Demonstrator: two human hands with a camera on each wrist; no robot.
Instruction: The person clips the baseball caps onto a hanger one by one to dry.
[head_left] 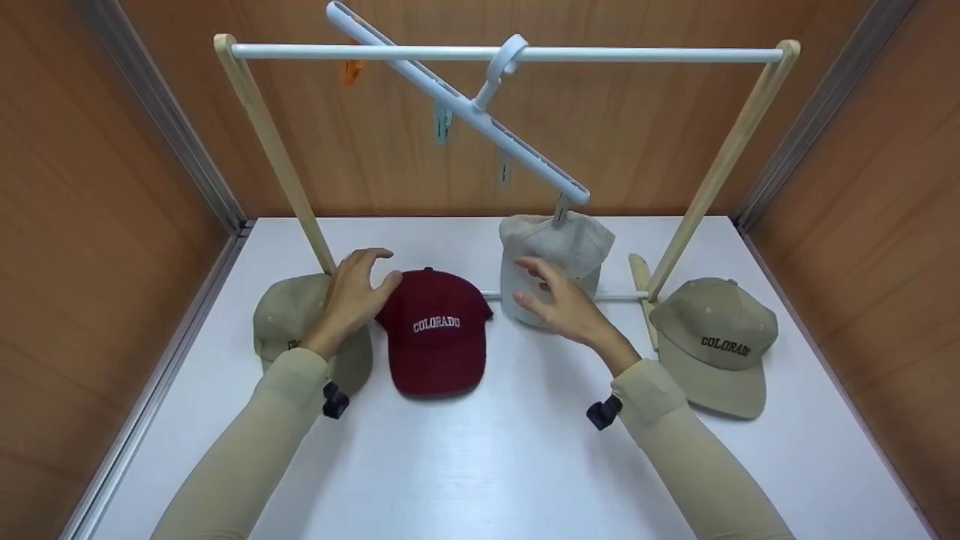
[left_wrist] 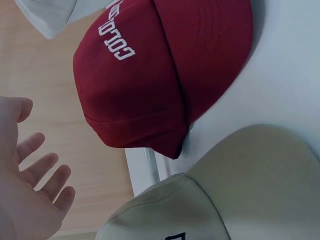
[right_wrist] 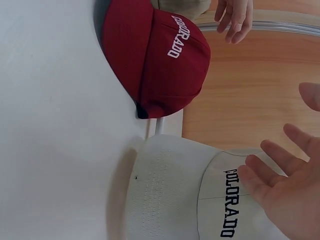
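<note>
My left hand (head_left: 351,298) hovers over the left khaki cap (head_left: 282,313), fingers relaxed and holding nothing. Beside it a dark red cap (head_left: 439,360) lettered COLORADO sits on the white table (head_left: 450,465). A cream cap (head_left: 556,238) hangs by its edge from a clip (head_left: 561,208) at the lower end of a white hanger (head_left: 457,101). In front of that cap is my right hand (head_left: 564,306), fingers parted and nothing in them. The right wrist view shows the cream cap's brim (right_wrist: 160,195) and its COLORADO lettering; whether the fingers touch it, I cannot tell.
The hanger hooks onto the rail (head_left: 645,55) of a wooden-legged rack and tilts down to the right. An orange clip (head_left: 351,72) and a pale blue clip (head_left: 441,124) are near it. Another khaki cap (head_left: 712,322) lies at right. Wooden panels (head_left: 862,225) enclose the table.
</note>
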